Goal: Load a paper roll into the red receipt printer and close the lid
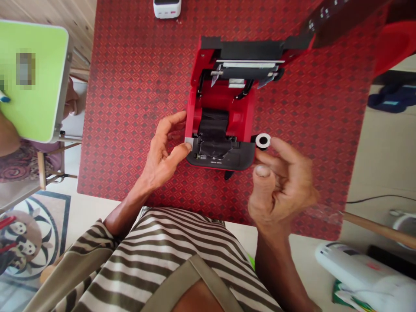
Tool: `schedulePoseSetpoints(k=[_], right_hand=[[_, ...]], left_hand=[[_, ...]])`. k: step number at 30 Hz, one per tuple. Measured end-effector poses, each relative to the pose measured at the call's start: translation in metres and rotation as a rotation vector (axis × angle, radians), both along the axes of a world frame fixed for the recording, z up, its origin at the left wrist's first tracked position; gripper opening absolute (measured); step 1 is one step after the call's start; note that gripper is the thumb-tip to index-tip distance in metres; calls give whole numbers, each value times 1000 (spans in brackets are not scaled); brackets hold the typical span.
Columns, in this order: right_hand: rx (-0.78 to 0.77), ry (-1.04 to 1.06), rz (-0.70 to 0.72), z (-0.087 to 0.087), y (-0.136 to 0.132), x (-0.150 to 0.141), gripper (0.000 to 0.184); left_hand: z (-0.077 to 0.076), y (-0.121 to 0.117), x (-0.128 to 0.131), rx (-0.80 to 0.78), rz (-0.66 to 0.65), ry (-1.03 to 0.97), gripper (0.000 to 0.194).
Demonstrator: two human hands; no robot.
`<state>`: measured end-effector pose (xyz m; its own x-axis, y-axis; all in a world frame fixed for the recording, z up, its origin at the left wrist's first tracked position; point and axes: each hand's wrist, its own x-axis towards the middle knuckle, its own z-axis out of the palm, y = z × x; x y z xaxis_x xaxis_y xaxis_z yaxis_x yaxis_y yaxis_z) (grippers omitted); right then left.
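Note:
A red and black printer (224, 108) stands open on the red patterned tablecloth (136, 86), its lid tilted back and a black ribbon showing inside. My left hand (164, 151) rests against the printer's front left corner, thumb on a small grey tab, fingers spread. My right hand (281, 186) hovers just right of the printer's front and pinches a small white ring-shaped spool (263, 140) at its fingertips.
A small white device (167, 8) sits at the table's far edge. A green-topped table (32, 78) stands to the left. A white appliance (360, 273) lies at the lower right, beside a wooden stick (377, 227). A patterned rug (29, 234) covers the floor at lower left.

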<state>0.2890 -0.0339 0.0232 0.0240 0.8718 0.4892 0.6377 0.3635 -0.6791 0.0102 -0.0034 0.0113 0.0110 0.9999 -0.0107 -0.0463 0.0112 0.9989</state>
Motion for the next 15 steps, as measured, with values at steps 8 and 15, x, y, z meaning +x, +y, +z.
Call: schedulePoseSetpoints(k=[8,15], right_hand=[[66,-18,-49,7,8,-1,48],[40,-357,262,51,71,-14,23]], left_hand=[[-3,0,-1,-9,22,25,61],[-8,-2,2,74,22,41,66]])
